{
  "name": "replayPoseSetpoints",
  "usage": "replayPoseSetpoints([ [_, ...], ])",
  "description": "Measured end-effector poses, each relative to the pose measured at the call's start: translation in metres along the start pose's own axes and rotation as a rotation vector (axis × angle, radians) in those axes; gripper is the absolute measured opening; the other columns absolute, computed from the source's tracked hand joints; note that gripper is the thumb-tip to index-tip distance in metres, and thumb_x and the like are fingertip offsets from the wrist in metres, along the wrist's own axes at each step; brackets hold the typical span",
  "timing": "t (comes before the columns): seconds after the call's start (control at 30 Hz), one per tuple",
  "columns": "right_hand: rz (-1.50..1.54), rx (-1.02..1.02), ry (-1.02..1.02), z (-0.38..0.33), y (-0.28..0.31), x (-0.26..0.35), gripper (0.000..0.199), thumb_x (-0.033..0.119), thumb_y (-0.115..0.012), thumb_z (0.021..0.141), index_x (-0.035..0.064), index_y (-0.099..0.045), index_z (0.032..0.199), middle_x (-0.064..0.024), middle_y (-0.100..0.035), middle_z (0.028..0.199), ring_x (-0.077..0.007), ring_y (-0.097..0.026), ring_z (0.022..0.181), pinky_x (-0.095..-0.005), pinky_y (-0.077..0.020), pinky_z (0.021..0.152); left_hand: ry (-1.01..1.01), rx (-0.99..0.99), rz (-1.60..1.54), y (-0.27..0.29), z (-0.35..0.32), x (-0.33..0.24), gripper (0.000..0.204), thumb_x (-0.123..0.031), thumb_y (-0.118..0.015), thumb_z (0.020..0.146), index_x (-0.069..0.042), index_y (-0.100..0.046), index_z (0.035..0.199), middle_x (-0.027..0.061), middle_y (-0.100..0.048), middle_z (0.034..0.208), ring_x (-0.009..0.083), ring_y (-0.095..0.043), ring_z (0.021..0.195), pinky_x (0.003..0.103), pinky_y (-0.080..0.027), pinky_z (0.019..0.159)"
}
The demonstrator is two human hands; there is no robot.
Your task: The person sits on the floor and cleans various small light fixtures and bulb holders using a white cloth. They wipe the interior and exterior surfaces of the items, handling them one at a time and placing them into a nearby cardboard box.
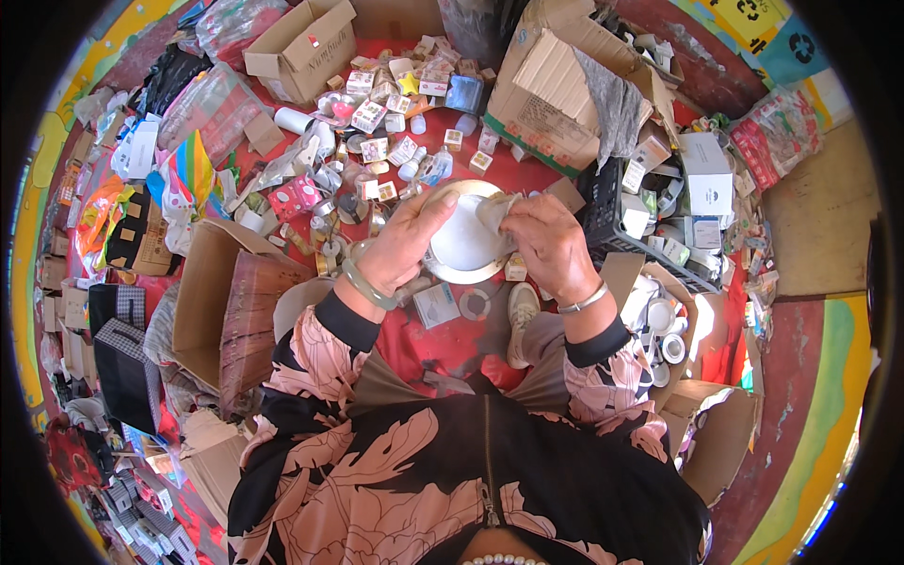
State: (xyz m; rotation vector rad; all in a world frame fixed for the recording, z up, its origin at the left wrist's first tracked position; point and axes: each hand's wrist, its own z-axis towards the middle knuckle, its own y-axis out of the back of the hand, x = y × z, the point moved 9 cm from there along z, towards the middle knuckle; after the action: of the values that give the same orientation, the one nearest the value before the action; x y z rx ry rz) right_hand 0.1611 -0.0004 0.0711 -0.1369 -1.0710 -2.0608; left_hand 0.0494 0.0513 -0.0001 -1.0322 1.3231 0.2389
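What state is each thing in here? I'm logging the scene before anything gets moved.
Round white dish: held up, tilted, face toward the camera.
Left hand: gripping the dish's left rim.
Right hand: pressing a crumpled cloth on the dish.
Brown carton: open, lying on its side.
Small carton: flaps open.
Black crate: upright, filled with small boxes.
Tape roll: lying flat.

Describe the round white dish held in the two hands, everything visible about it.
The round white dish is shallow, with a pale gold-toned rim and a smooth, glossy centre, ceramic or metal by its look. It is held tilted above the red floor covering. The left hand grips its left edge, thumb over the rim; the right hand presses a small greyish cloth against its upper right part. Its underside is hidden.
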Motion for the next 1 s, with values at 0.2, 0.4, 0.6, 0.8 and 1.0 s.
replayPoseSetpoints([
  [0.2,0.033,-0.077,0.069,0.01,-0.001,0.004,0.018,-0.008,-0.06,0.059,0.0018,-0.062,0.074,-0.0086,-0.059,0.079,-0.0257,-0.057,0.074,-0.0331,-0.0473,0.066,0.016,0.019,-0.069,-0.001,0.001,0.02,0.036,-0.024,-0.044,0.094,0.001,-0.048,0.12,0.0067,-0.058,0.105,0.0121,-0.056,0.094,0.027,-0.045,0.084],
  [0.4,0.042,-0.035,0.042,-0.002,-0.003,-0.003,0.02,-0.008,-0.06,0.059,0.0022,-0.063,0.075,-0.0076,-0.06,0.079,-0.0252,-0.058,0.075,-0.0323,-0.0475,0.066,-0.031,-0.033,0.009,0.005,0.001,-0.004,0.036,-0.023,-0.044,0.093,0.001,-0.047,0.12,0.0082,-0.058,0.107,0.0136,-0.056,0.097,0.028,-0.045,0.085],
  [0.6,0.042,-0.049,0.086,0.008,0.0,0.005,0.02,-0.004,-0.06,0.055,0.0019,-0.062,0.074,-0.0095,-0.061,0.082,-0.0267,-0.058,0.075,-0.0333,-0.0488,0.066,-0.017,0.02,-0.003,0.0,0.002,0.012,0.035,-0.022,-0.043,0.093,0.0,-0.049,0.12,0.0083,-0.057,0.111,0.0141,-0.056,0.099,0.028,-0.045,0.086],
  [0.8,0.065,0.023,0.121,0.002,-0.008,0.009,0.021,-0.004,-0.06,0.056,0.0016,-0.061,0.076,-0.0096,-0.061,0.083,-0.0271,-0.058,0.076,-0.0333,-0.0487,0.068,-0.032,0.024,0.103,0.009,0.002,0.005,0.036,-0.022,-0.043,0.094,0.001,-0.048,0.121,0.0081,-0.056,0.113,0.0135,-0.054,0.1,0.028,-0.043,0.087],
  [1.0,0.08,-0.008,0.129,0.008,-0.005,0.014,0.02,-0.004,-0.058,0.058,0.0018,-0.06,0.076,-0.0095,-0.06,0.083,-0.0274,-0.058,0.077,-0.0335,-0.0487,0.069,-0.009,0.071,0.062,-0.001,0.002,0.01,0.036,-0.023,-0.045,0.093,0.001,-0.048,0.12,0.0078,-0.057,0.111,0.0132,-0.055,0.099,0.028,-0.044,0.086],
])
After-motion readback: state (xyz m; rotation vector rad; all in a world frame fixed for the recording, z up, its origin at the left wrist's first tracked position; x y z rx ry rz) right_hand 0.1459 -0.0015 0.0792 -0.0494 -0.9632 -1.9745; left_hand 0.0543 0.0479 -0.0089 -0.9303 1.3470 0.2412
